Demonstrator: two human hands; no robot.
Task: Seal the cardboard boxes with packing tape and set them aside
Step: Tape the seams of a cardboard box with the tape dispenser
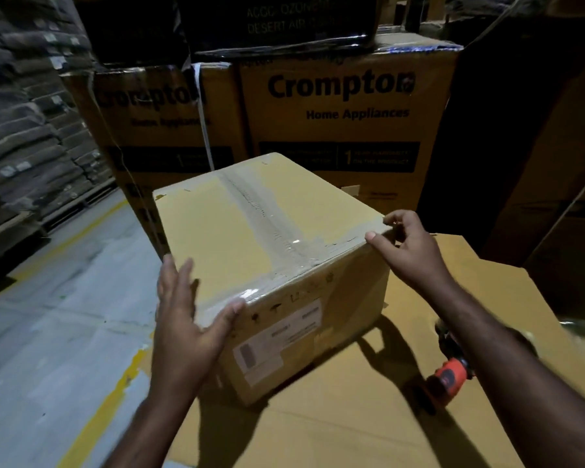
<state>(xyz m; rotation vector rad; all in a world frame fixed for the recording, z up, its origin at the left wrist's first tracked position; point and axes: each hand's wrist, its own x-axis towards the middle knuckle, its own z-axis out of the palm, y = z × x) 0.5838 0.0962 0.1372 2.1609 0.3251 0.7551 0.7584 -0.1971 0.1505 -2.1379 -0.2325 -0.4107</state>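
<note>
Taped cardboard box [250, 231]: stood toward left edge of larger carton top [352, 417]; near corner steadied by left hand [186, 325], fingers spread; right corner pinched by right hand [409, 244], likely for lifting aside

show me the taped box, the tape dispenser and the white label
taped box [213, 238]: head view, bare cardboard on its top face.
tape dispenser [451, 374]: head view, its orange handle.
white label [277, 337]: head view, middle of the label on the box's near side.
</note>
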